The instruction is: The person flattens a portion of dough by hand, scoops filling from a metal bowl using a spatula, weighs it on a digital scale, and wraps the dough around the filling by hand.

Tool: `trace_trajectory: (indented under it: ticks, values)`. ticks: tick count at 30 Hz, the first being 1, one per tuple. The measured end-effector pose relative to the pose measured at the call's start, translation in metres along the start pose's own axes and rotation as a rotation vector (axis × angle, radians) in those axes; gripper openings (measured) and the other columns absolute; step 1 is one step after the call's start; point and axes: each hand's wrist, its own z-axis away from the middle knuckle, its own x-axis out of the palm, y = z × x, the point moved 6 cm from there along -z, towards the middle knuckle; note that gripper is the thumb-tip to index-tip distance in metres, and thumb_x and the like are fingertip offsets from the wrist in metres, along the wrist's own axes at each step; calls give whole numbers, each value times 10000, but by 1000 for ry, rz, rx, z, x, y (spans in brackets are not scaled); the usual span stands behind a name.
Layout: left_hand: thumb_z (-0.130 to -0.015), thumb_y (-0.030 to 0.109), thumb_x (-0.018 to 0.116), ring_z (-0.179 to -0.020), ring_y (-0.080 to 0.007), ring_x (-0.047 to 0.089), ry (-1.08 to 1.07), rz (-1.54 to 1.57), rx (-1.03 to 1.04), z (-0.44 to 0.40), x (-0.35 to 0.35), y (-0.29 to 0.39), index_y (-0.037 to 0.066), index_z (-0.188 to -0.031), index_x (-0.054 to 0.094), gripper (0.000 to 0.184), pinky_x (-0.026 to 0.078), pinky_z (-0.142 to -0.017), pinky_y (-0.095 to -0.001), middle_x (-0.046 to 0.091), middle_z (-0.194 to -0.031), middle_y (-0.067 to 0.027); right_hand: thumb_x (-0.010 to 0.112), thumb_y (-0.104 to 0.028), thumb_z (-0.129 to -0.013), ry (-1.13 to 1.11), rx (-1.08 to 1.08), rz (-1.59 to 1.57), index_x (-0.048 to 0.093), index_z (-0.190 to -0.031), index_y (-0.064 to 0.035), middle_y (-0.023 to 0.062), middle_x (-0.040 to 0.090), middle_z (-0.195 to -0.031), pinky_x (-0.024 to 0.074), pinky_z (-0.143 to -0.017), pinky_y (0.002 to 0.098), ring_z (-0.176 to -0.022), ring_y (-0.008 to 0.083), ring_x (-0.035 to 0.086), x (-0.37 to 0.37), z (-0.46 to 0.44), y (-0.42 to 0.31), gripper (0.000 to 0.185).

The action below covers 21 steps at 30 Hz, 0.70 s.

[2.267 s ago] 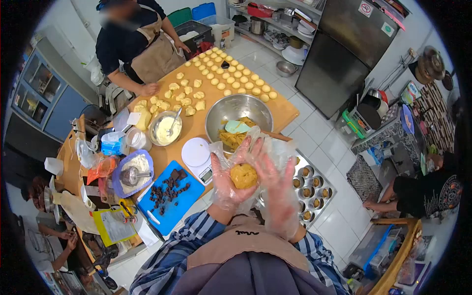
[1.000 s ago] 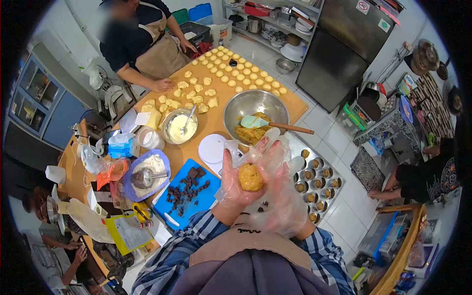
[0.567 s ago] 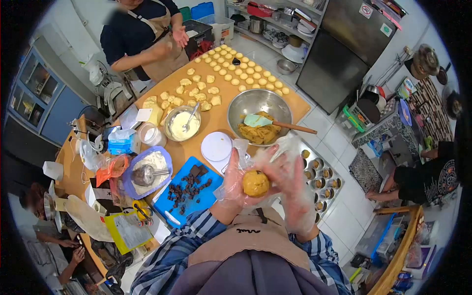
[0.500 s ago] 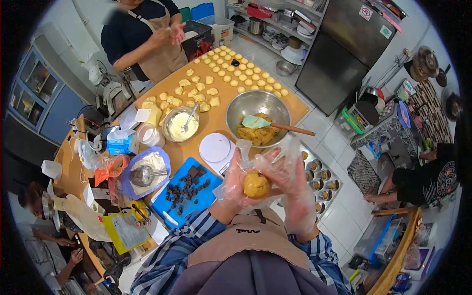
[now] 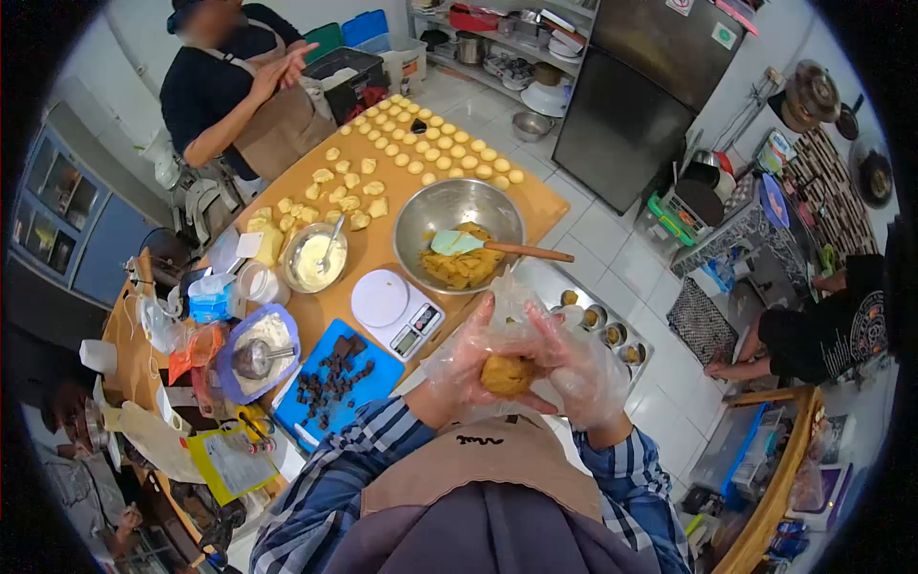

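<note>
Both my hands wear clear plastic gloves and meet in front of my apron. A round ball of yellow-brown dough [image 5: 507, 376] sits between them. My left hand [image 5: 461, 368] cups it from the left, with curled fingers against its side. My right hand [image 5: 585, 375] presses in from the right, its fingers bent over the ball toward the left hand. Just beyond lies a steel mixing bowl [image 5: 409, 215] with more of this dough [image 5: 469, 266] and a spatula [image 5: 521, 251] with a mint blade and wooden handle. A white digital scale [image 5: 400, 311] stands to the left of the bowl.
Chopped chocolate [image 5: 335, 378] lies on a blue cutting board [image 5: 381, 366]. A metal tray [image 5: 643, 349] with filled cups is at right. Dough pieces [image 5: 349, 204] and rows of pale balls [image 5: 430, 143] cover the far table. Another person [image 5: 215, 105] stands there; one crouches at right [image 5: 822, 325].
My right hand has closed in from spread fingers and now curls over the dough ball with the left. The view has turned, so the table appears further left and the scale's display shows.
</note>
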Motion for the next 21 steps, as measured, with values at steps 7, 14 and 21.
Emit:
trace_trajectory:
  ticks: [7,14,21]
  values:
    - [-825,787,251,-1355,-362,284,185,-212,60,-43,-1,0,123,-1453,291,915,235,-956,-755,293,-1487,-113,485,-308,-891,38,-51,218,352,-1405,-27,155,616,-1151,506,-791,369,-920,304,637,-40,-2,-4,600]
    - [-840,775,205,-1407,-263,205,378,-49,242,-79,-29,15,143,-1494,158,911,191,-1048,-664,187,-1536,-87,398,-53,-929,541,-42,-125,378,-1359,51,221,556,-1249,417,-987,369,-1162,302,542,-76,20,56,443]
    - [-1025,362,230,-1374,-184,238,507,-945,524,-104,-14,24,2,-1477,140,584,222,-1095,-271,220,-1514,-116,360,-540,-954,517,126,-1480,253,-1415,24,219,361,-1405,233,-1109,478,-1323,327,343,-41,7,109,737]
